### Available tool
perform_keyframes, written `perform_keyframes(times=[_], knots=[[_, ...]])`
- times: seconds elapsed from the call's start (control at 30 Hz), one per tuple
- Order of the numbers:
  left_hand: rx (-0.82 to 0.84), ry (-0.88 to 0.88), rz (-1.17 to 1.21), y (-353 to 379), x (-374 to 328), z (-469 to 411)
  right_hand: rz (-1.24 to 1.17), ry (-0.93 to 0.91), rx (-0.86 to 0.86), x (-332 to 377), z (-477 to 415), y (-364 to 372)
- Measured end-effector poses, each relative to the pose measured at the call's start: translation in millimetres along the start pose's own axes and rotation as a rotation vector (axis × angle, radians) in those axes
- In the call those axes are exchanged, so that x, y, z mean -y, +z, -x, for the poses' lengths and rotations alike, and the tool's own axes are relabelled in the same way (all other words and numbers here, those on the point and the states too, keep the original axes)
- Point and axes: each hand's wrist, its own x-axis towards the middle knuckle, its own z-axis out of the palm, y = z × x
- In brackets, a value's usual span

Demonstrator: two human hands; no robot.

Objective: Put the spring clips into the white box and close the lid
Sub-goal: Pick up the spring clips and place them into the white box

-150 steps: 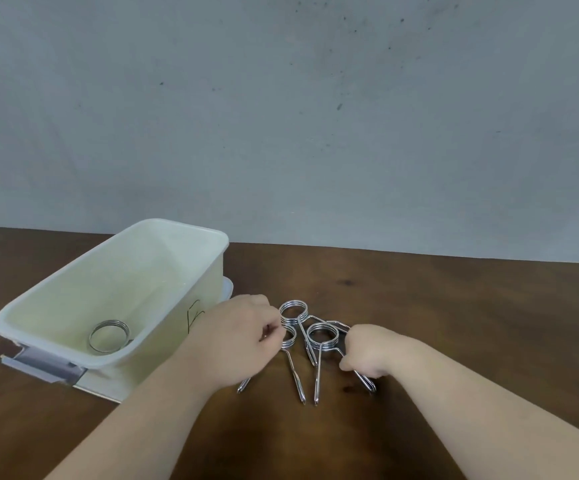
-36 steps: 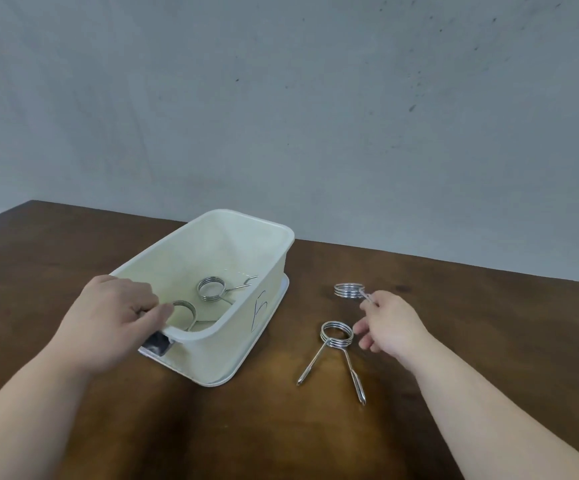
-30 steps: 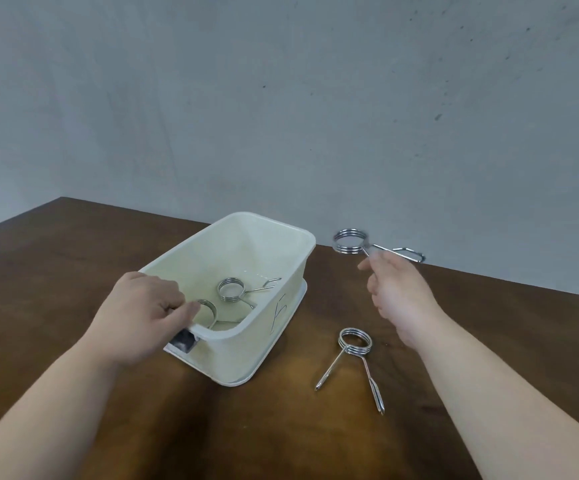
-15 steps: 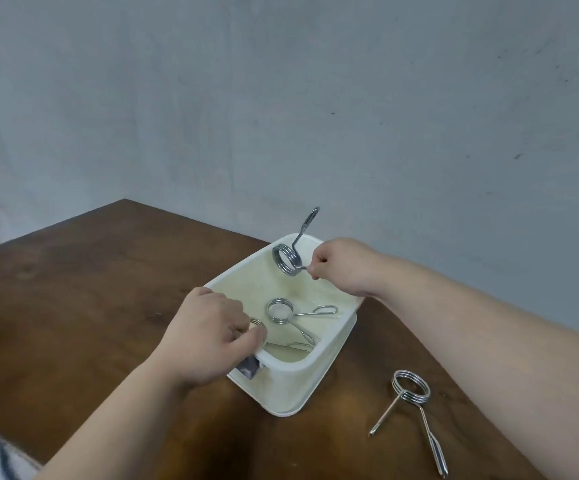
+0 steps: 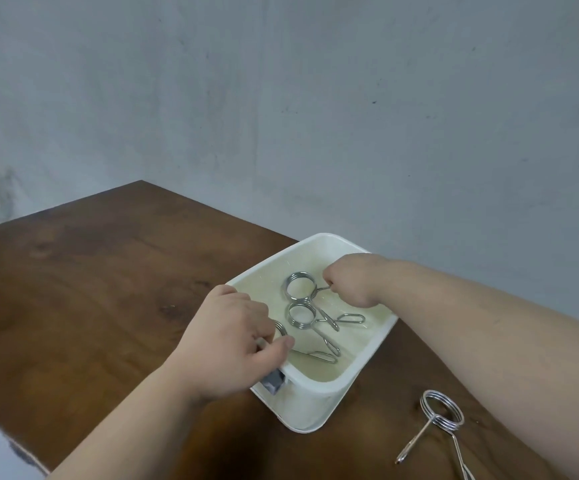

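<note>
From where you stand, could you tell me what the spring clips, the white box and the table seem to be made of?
The spring clip on the table looks like bright polished steel wire, judging by its silvery glints. The white box seems to be matt plastic with rounded moulded corners, its inside slightly yellowed. The table looks like dark brown wood or veneer with visible grain; which one I cannot tell.

Dark brown wooden table [image 5: 73, 289], plain grey scuffed wall [image 5: 281, 98] behind, soft even light
</note>
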Motion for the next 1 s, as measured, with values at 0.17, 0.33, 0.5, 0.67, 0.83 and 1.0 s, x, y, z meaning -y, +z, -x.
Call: perform_keyframes(times=[0.17,0.33,0.5,0.67,0.83,1.0], knots=[[0.001,-0.001,0.014,-0.1,0.1,-0.5,0.027,0.006,0.107,-0.4,-14.0,13.1],[-0.005,-0.002,0.01,1.7,0.8,0.8,0.078,0.011,0.177,-3.5,-27.0,27.6],[-0.001,-0.01,0.009,3.4,0.7,0.0,0.075,-0.026,0.205,-6.4,-38.9,38.8],[0.002,-0.008,0.007,3.6,-0.3,0.8,0.141,-0.018,0.239,-0.1,-39.4,42.1],[0.016,-0.015,0.006,3.3,0.3,0.5,0.14,-0.022,0.235,1.5,-38.2,38.0],[0.022,-0.014,0.015,2.8,0.6,-0.8,0.021,-0.029,0.146,-1.4,-22.9,24.7]])
